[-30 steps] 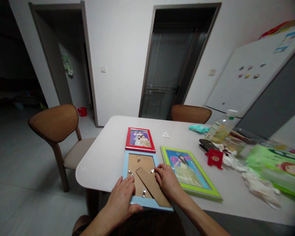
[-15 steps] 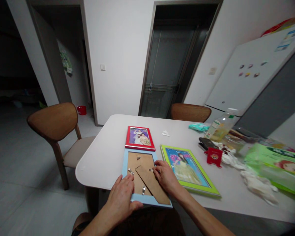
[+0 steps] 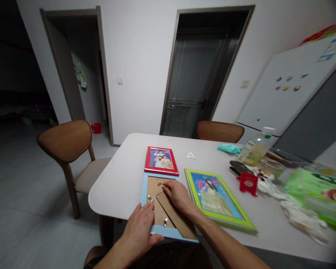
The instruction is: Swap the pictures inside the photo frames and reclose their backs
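Observation:
A light blue frame (image 3: 175,232) lies back up at the table's near edge, its brown backing board (image 3: 154,186) showing metal clips and a slanted stand leg. My left hand (image 3: 141,224) rests on the frame's lower left side, thumb apart from the fingers. At the top metal clip (image 3: 159,183), my right hand (image 3: 177,194) has its thumb and fingertips pinched together; what lies between them is too small to tell. A red frame (image 3: 161,160) with a photo touches the blue frame's far edge. To the right lies a green frame (image 3: 220,198) with a photo.
On the white table (image 3: 114,179), the right side holds a bottle (image 3: 253,149), a black object (image 3: 240,168), a red packet (image 3: 248,184), crumpled tissues (image 3: 304,218) and a green tissue pack (image 3: 319,190). Chairs (image 3: 68,142) stand at the left and far side.
My right hand has moved from the right side clip up to the top clip of the backing board. My left hand stays on the frame. The view has shifted slightly.

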The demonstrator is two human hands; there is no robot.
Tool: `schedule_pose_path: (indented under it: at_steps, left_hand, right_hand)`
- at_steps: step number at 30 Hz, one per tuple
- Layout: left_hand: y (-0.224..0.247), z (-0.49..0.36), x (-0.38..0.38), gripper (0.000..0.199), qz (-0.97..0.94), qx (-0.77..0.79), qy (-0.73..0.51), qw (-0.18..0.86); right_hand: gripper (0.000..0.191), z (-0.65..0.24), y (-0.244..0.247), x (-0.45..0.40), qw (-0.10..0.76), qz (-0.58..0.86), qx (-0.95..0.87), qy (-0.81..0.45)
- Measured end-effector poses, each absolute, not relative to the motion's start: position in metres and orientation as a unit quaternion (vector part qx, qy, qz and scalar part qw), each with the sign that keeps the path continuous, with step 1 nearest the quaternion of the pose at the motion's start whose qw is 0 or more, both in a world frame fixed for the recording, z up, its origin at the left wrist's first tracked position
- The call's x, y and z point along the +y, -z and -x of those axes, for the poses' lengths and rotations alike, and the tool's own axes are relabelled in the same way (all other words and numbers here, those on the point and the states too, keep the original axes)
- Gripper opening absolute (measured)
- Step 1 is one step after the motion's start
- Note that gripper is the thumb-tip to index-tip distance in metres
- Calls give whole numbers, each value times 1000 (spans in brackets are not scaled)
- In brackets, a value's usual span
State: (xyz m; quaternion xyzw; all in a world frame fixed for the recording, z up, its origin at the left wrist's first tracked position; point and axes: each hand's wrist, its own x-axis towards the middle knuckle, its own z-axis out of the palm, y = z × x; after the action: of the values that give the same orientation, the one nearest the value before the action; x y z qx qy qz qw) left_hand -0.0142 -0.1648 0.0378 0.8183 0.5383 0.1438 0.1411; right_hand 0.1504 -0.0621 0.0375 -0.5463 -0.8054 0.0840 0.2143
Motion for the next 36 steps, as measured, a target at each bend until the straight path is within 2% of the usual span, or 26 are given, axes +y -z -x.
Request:
schedule_pose_path:
  at_steps: [14, 20, 24, 30, 36]
  left_hand:
    - [-35, 13, -168, 62, -811, 546, -149, 149]
    - [-33, 13, -171, 57, -812, 544, -155, 145]
    - [-36, 12, -173, 61, -807, 551, -157, 145]
    - [-33, 15, -172, 58, -800, 555, -169, 154]
    - [-30, 16, -169, 57, -804, 544, -187, 150]
  right_hand:
    - [19, -126, -23, -7, 174, 660, -722, -115]
    - [17, -121, -21, -7, 180, 688, -694, -112]
    - [18, -119, -25, -8, 187, 690, -690, -113]
    - [20, -121, -35, -33, 207, 613, -751, -133]
    - [19, -110, -35, -79, 212, 464, -852, -119]
